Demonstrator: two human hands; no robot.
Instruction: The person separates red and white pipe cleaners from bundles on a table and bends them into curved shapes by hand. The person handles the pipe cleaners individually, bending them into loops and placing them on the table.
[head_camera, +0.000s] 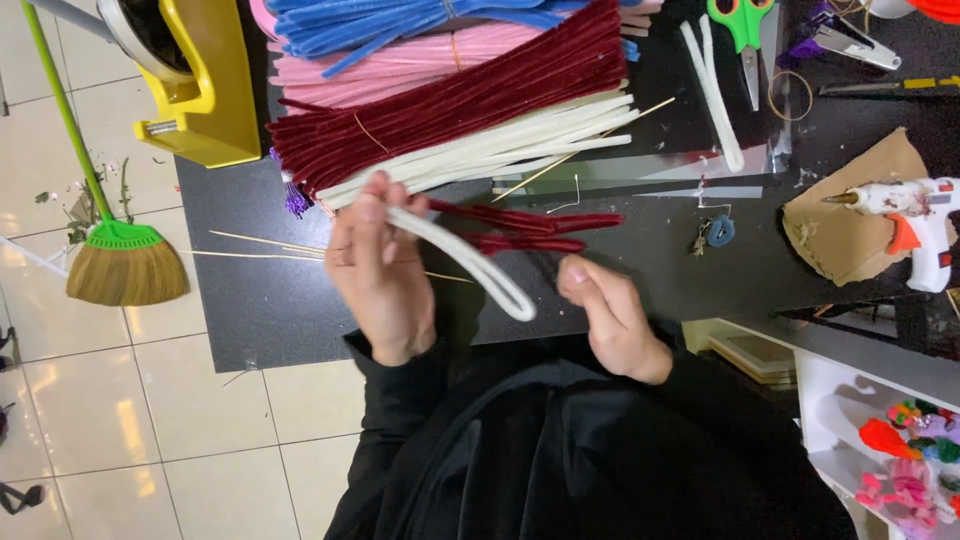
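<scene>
My left hand (372, 270) grips a white pipe cleaner (470, 262) folded into a long loop that juts out to the right over the black table (260, 310). My right hand (607, 318) is loosely curled just right of the loop's rounded end, not touching it, with nothing seen in it. A few dark red pipe cleaners (525, 228) lie on the table right behind the loop. Further back lie bundles of white (500, 150), dark red (450, 100), pink (400, 60) and blue pipe cleaners (380, 20).
A white glue gun (915, 215) rests on a cardboard scrap (850, 235) at the right. Green-handled scissors (742, 25), a yellow tape dispenser (195, 90), thin wooden sticks (260, 245) and another white pipe cleaner (712, 90) lie on the table. A broom (120, 255) stands on the tiled floor at left.
</scene>
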